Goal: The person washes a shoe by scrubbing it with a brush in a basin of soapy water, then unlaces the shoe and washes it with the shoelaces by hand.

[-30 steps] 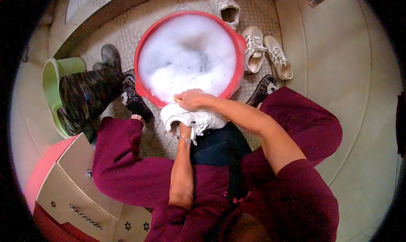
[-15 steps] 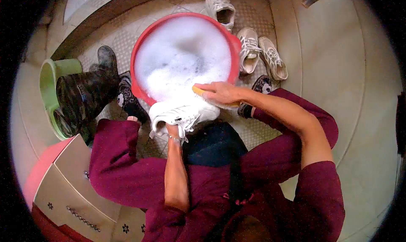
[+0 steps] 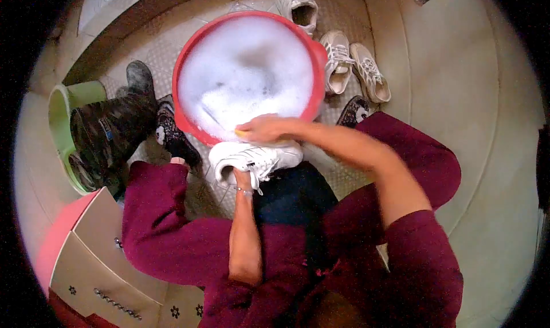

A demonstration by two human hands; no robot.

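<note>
A white lace-up sneaker (image 3: pixel 256 157) lies on its side at the near rim of a red basin (image 3: pixel 319 70). My left hand (image 3: pixel 243 178) reaches into the sneaker's opening and holds it from within, so its fingers are hidden. Just above the sneaker, my right hand (image 3: pixel 269 128) is closed round a scrub brush (image 3: pixel 242 133), of which only a yellow end shows. Thick white suds (image 3: pixel 229 58) fill the basin. I cannot tell whether the bristles touch the sneaker.
White sneakers (image 3: pixel 337 61) stand right of the basin, by a pale wall. Camouflage boots (image 3: pixel 109 124) lean across a green bucket (image 3: pixel 60 113) on the left. A cream drawer cabinet (image 3: pixel 103 270) is at lower left. Tiled floor (image 3: pixel 163 58) surrounds the basin.
My right hand has moved left with the brush, over the near edge of the basin. The sneaker on my left hand stays in nearly the same place.
</note>
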